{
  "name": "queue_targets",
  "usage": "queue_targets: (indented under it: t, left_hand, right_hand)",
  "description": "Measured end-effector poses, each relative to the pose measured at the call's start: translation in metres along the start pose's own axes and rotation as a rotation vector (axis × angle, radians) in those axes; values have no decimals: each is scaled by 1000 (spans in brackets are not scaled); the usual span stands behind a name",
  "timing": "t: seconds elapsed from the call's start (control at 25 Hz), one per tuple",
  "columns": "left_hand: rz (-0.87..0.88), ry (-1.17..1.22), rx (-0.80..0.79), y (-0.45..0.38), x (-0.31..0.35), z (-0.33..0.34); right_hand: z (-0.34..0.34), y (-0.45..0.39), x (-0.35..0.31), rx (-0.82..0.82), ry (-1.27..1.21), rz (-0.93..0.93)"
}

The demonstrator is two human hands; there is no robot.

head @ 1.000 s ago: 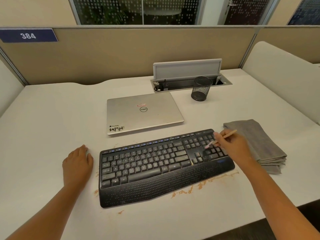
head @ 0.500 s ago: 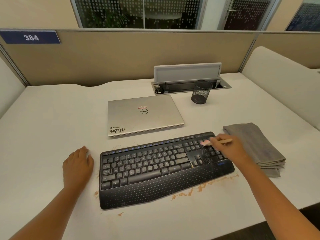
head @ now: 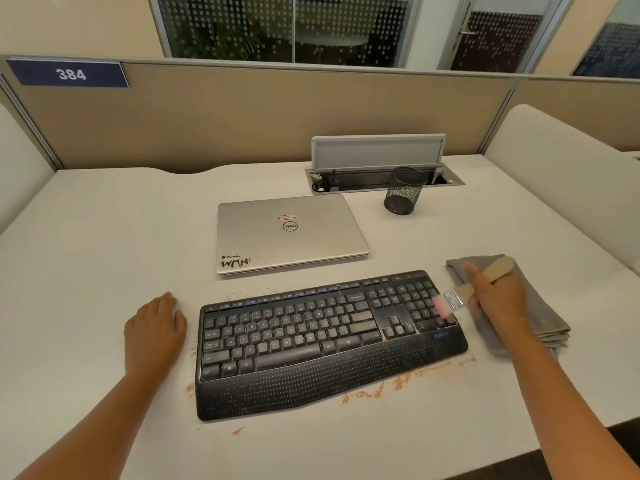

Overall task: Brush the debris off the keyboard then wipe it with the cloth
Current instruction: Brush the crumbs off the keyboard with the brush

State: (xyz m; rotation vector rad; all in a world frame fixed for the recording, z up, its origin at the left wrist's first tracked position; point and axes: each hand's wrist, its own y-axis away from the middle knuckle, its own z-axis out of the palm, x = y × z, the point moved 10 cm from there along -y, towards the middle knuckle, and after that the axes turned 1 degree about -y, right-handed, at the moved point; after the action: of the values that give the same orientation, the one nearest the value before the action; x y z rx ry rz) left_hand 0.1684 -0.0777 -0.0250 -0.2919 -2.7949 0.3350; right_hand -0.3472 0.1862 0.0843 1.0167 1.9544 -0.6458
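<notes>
With the right hand (head: pixel 498 299) pinching the brush (head: pixel 465 292) and the left hand (head: pixel 156 327) flat on the table (head: pixel 86 237), sweeping rightward risks flicking debris (head: pixel 398 381) onto the cloth (head: pixel 540 306) beside the keyboard (head: pixel 325 341).

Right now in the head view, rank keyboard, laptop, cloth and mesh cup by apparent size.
1. Keyboard, though nearest the camera.
2. Laptop.
3. Cloth, partly behind the right hand.
4. Mesh cup.

Brush (head: pixel 467 289): bristles blurred, handle middle hidden by the right hand (head: pixel 498 299). Cloth (head: pixel 540 306): partly covered by that hand and forearm. Keyboard (head: pixel 329 341): key legends too small to be read. Bench (head: pixel 86 271): cut off at both sides.
</notes>
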Motion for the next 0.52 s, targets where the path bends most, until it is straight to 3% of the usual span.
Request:
queue_targets:
  t: [0.12, 0.28, 0.52]
  left_hand:
    - [-10, 5, -9, 0, -1, 1]
    - [-14, 18, -1, 0, -1, -1]
    - [0, 23, 11, 0, -1, 0]
  right_hand:
    - [22, -9, -5, -119, -100, -4]
    - [34, -8, 7, -206, 29, -5]
    - [8, 18, 23, -102, 202, 87]
